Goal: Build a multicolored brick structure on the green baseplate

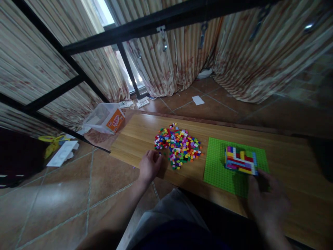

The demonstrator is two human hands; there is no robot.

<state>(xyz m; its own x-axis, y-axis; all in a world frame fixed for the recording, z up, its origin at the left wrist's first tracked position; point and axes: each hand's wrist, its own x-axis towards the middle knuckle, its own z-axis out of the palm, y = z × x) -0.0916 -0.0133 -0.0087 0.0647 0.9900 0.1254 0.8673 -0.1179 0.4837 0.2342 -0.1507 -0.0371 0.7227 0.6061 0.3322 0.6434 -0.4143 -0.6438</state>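
Observation:
A multicoloured build of toy bricks (240, 160) is over the green baseplate (215, 170); whether it is fixed to the plate or held above it I cannot tell. My right hand (270, 199) grips the build's near right corner between thumb and fingers. At the left edge of a loose pile of small toy bricks (179, 146) is my left hand (150, 165), its fingers curled into a pinch. A tiny piece shows by those fingertips, but what they hold is too small to make out.
The pile and baseplate lie on a long wooden table (135, 132). Beyond its left end, a clear plastic bin (99, 116) with an orange label sits on the tiled floor. Black metal bars (145, 29) cross above, before striped curtains. A white sheet (198, 100) lies on the floor.

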